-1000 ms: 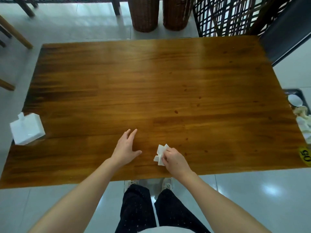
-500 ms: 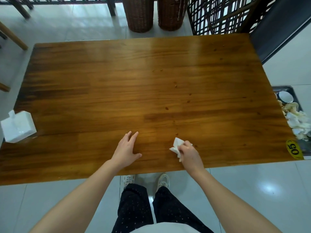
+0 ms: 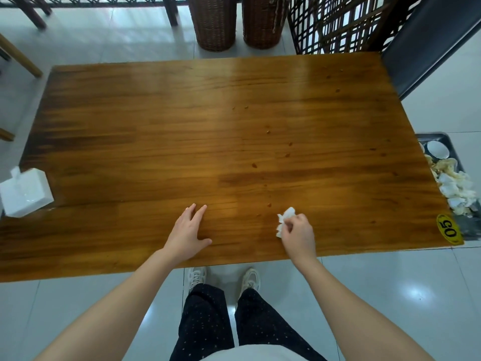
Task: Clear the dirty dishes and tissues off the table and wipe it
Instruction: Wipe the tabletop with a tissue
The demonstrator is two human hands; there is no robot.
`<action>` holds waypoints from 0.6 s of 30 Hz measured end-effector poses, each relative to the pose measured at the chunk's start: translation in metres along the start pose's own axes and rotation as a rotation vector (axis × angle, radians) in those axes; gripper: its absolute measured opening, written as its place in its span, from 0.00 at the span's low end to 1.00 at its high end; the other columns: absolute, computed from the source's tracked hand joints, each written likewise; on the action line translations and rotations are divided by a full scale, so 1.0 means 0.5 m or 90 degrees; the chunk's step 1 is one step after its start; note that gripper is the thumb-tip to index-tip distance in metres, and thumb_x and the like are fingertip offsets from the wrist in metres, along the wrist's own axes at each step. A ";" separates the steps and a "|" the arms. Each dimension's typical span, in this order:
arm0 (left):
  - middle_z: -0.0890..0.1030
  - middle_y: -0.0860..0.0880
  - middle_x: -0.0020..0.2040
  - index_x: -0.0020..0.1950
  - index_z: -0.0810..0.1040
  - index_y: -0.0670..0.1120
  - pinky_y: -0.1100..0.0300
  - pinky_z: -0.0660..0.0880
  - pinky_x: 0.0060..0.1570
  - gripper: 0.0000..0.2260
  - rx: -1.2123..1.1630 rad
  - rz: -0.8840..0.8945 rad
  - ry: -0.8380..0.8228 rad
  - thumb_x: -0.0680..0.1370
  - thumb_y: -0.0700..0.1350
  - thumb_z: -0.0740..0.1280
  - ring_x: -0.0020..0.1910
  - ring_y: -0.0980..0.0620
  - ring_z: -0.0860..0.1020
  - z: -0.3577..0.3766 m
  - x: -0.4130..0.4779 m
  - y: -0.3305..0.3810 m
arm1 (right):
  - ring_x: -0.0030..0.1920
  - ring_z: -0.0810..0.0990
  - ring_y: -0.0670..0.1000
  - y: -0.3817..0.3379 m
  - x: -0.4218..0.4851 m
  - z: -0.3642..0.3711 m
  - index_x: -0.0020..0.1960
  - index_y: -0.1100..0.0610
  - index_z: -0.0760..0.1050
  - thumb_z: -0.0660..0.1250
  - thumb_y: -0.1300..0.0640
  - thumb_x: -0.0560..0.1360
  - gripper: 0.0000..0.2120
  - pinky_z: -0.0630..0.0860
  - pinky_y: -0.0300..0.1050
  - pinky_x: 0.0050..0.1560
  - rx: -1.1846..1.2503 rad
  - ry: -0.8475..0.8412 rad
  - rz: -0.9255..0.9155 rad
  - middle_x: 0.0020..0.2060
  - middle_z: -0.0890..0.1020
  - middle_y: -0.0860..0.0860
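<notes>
A bare wooden table (image 3: 182, 131) fills the view, with small brown crumbs and spots (image 3: 268, 132) scattered over its right half. My right hand (image 3: 298, 234) grips a crumpled white tissue (image 3: 283, 220) and presses it on the tabletop near the front edge. My left hand (image 3: 188, 231) rests flat on the wood to the left of it, fingers straight. At the right, below table level, a dark tray (image 3: 440, 138) holds a white bowl (image 3: 438, 149) and a heap of used tissues (image 3: 454, 187).
A white tissue box (image 3: 24, 192) sits at the table's left edge. A yellow "05" sticker (image 3: 449, 228) marks the front right corner. Two wicker baskets (image 3: 213, 22), a lattice screen (image 3: 335, 22) and a dark chair (image 3: 429, 40) stand beyond the far edge.
My right hand has slid the tissue to the right along the front of the table. The left hand has stayed in place on the wood.
</notes>
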State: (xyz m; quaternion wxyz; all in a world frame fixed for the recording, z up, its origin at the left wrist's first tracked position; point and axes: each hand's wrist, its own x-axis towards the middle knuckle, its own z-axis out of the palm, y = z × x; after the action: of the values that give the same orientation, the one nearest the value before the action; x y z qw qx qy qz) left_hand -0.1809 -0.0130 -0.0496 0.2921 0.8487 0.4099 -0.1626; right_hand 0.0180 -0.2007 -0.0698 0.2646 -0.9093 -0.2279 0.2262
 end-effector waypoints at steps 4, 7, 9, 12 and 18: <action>0.50 0.49 0.79 0.79 0.49 0.53 0.48 0.55 0.74 0.42 -0.001 -0.009 0.003 0.73 0.52 0.73 0.77 0.46 0.49 -0.001 -0.005 -0.006 | 0.38 0.73 0.43 -0.069 -0.016 0.083 0.46 0.60 0.78 0.61 0.60 0.79 0.08 0.70 0.31 0.34 -0.038 -0.134 -0.123 0.47 0.71 0.47; 0.50 0.49 0.79 0.79 0.49 0.53 0.48 0.55 0.74 0.42 0.011 -0.021 0.003 0.73 0.52 0.73 0.78 0.46 0.49 0.002 -0.006 -0.011 | 0.40 0.76 0.49 -0.087 -0.013 0.104 0.46 0.62 0.79 0.60 0.62 0.79 0.10 0.75 0.40 0.39 -0.068 -0.166 -0.175 0.46 0.73 0.49; 0.50 0.49 0.79 0.78 0.50 0.54 0.48 0.56 0.74 0.42 0.015 -0.025 0.003 0.73 0.52 0.73 0.78 0.46 0.49 0.005 -0.007 -0.015 | 0.40 0.75 0.48 -0.080 -0.002 0.099 0.46 0.61 0.79 0.59 0.61 0.80 0.11 0.74 0.39 0.39 -0.068 -0.181 -0.195 0.45 0.73 0.49; 0.50 0.48 0.79 0.78 0.50 0.54 0.48 0.55 0.73 0.43 0.022 -0.025 0.004 0.72 0.53 0.73 0.78 0.46 0.49 0.007 -0.006 -0.020 | 0.39 0.73 0.43 -0.063 0.036 0.064 0.45 0.58 0.79 0.61 0.60 0.79 0.09 0.71 0.34 0.38 -0.026 -0.124 -0.156 0.43 0.73 0.47; 0.50 0.49 0.79 0.78 0.51 0.54 0.49 0.55 0.73 0.42 0.018 -0.036 0.012 0.73 0.52 0.73 0.78 0.46 0.49 0.007 -0.010 -0.024 | 0.43 0.75 0.49 0.000 0.127 -0.035 0.51 0.59 0.81 0.67 0.61 0.76 0.06 0.72 0.39 0.39 -0.027 0.011 -0.036 0.45 0.78 0.51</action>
State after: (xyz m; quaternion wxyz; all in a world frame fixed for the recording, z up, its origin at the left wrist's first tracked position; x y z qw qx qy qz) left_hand -0.1937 -0.0125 -0.0540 0.2715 0.8424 0.4340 -0.1683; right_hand 0.0776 -0.1736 -0.0751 0.2537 -0.9097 -0.2563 0.2061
